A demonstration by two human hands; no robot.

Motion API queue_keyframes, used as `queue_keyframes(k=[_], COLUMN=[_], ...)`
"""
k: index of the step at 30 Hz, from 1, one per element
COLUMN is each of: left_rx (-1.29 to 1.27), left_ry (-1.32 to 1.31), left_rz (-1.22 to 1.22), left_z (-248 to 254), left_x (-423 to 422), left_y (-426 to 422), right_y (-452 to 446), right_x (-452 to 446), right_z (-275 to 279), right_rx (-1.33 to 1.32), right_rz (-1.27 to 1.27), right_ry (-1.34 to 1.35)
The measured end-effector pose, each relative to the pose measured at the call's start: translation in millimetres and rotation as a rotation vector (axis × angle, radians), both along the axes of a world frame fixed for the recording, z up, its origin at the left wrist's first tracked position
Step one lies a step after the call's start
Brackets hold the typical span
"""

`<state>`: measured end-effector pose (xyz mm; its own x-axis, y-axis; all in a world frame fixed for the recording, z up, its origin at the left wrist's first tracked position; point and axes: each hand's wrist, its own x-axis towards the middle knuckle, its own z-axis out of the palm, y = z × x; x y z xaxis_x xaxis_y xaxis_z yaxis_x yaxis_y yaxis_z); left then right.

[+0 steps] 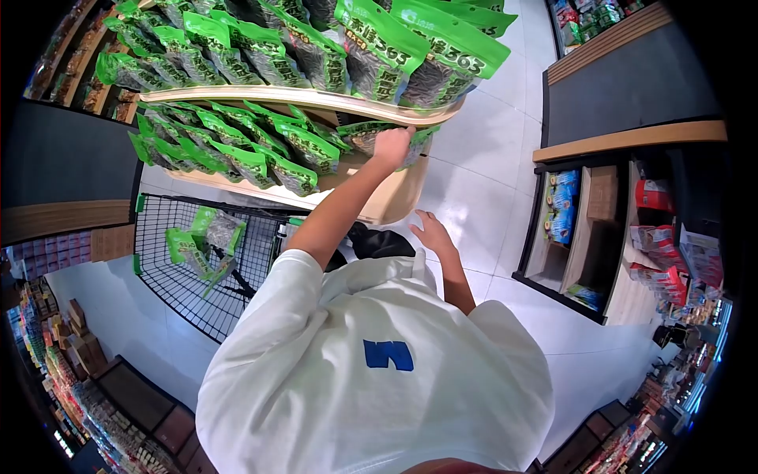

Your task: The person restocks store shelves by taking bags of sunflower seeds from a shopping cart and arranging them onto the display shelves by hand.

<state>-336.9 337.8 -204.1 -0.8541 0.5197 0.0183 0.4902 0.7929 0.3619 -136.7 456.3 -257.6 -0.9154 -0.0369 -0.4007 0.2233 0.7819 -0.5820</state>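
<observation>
My left hand (392, 146) reaches across to the lower shelf. Its fingers are closed on the upper edge of a green bag of sunflower seeds (363, 136), partly hidden by the hand and the shelf above. More such bags (245, 162) lean in rows to its left. Low beside the rounded shelf corner, my right hand (431, 234) holds nothing, its fingers apart. Several green bags (219, 231) lie in a black wire shopping cart (170, 288) on my left.
The upper wooden shelf (300, 101) carries upright green bags (379, 51) above my left hand. To the right, a low cabinet (588, 245) holds blue and red packets. Pale floor tiles (482, 205) run between the two. Stocked shelves line both sides behind me.
</observation>
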Motion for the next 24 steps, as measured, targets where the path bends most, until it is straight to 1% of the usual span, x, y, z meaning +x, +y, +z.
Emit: queue_keyframes(k=[2, 5, 7, 8, 10, 11, 12, 13, 14, 16, 17, 18, 20, 21, 22, 23, 24], left_rx=[0.002, 0.072, 0.171, 0.17, 0.275, 0.263, 0.312, 0.329, 0.431, 0.526, 0.564, 0.573, 0.492, 0.349, 0.21, 0.132, 0.112], left_ry=[0.001, 0.066, 0.08, 0.08, 0.089, 0.053, 0.063, -0.074, -0.067, -0.085, -0.076, -0.214, -0.064, -0.123, -0.191, -0.256, -0.324], left_rz=[0.013, 0.015, 0.053, 0.064, 0.091, 0.117, 0.138, 0.196, 0.257, 0.417, 0.53, 0.709, 0.831, 0.929, 1.02, 1.058, 1.145], left_z=[-4.9, -5.6, -0.5, 3.7, 10.8, 14.1, 18.3, 31.8, 39.6, 46.4, 45.3, 40.4, 14.7, 5.0, -6.6, -28.2, -38.3], left_x=[0.3, 2.0, 6.3, 9.8, 22.1, 28.0, 37.3, 47.5, 60.7, 89.9, 105.5, 121.8, 160.7, 181.1, 202.4, 223.2, 240.9], left_y=[2.4, 1.1, -7.2, -16.0, -45.6, -64.4, -86.0, -107.7, -130.3, -178.5, -203.0, -229.0, -281.9, -304.1, -324.6, -348.8, -363.3], right_y=[0.4, 0.9, 0.5, 0.2, -2.2, -4.3, -6.2, -8.9, -12.0, -17.7, -21.5, -24.8, -39.2, -50.3, -58.4, -69.5, -81.7], right_x=[1.7, 0.4, -3.1, -5.9, -9.3, -10.6, -13.0, -16.4, -19.4, -24.3, -26.8, -29.6, -39.2, -45.6, -51.9, -58.0, -64.8], right_z=[-3.0, -5.4, -5.0, -5.6, -7.5, -5.5, -3.1, -1.2, -1.0, -3.3, -5.9, -8.0, -3.5, 7.1, 4.9, 6.7, 12.5], right_rx=[0.006, -0.002, -0.02, -0.019, 0.002, -0.001, -0.006, -0.012, -0.017, -0.003, -0.01, -0.019, 0.035, 0.049, 0.026, -0.086, -0.198], right_rz=[0.002, 0.033, 0.053, 0.064, 0.083, 0.101, 0.098, 0.099, 0.128, 0.161, 0.187, 0.236, 0.316, 0.34, 0.386, 0.352, 0.311], right_ry=[-0.013, -0.014, -0.01, -0.01, -0.008, -0.011, -0.036, -0.062, -0.064, -0.063, -0.038, -0.042, -0.033, -0.003, 0.098, 0.121, 0.14])
